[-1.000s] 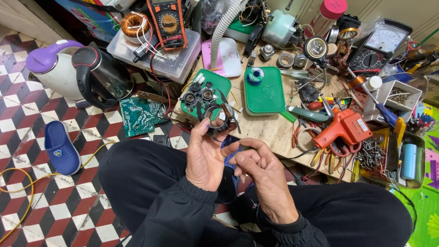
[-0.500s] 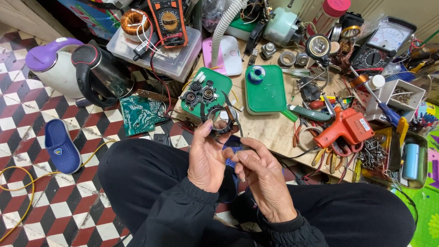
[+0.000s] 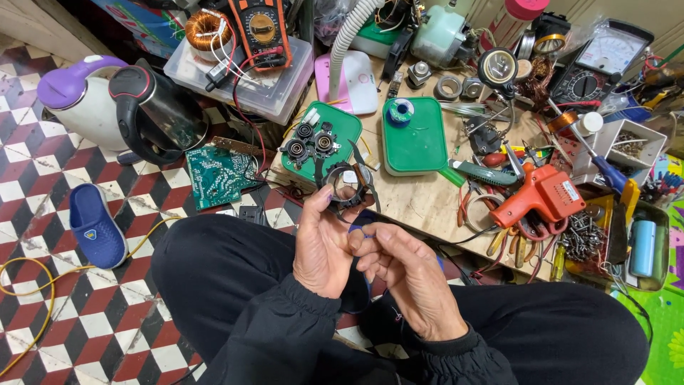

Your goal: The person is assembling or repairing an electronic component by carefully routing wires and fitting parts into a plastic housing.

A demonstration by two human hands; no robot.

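Observation:
I sit cross-legged in black clothes before a low wooden board. My left hand (image 3: 324, 242) holds up a small black ring-shaped part (image 3: 347, 184) with thin metal legs, gripped at its lower edge. My right hand (image 3: 410, 274) rests against the left one, fingers curled, pinching something small and blue (image 3: 365, 217) below the ring. Just beyond the ring lies a green tray (image 3: 333, 139) carrying black round components.
A second green tray (image 3: 417, 139) holds a solder spool. An orange glue gun (image 3: 541, 199), pliers, screwdrivers and meters crowd the wooden board (image 3: 413, 203). A green circuit board (image 3: 217, 175), black kettle (image 3: 153, 114) and blue slipper (image 3: 96, 224) sit on the checkered floor at left.
Both hands stay together at the ring-shaped part, with only slight finger shifts. My right hand has edged a little closer under the ring.

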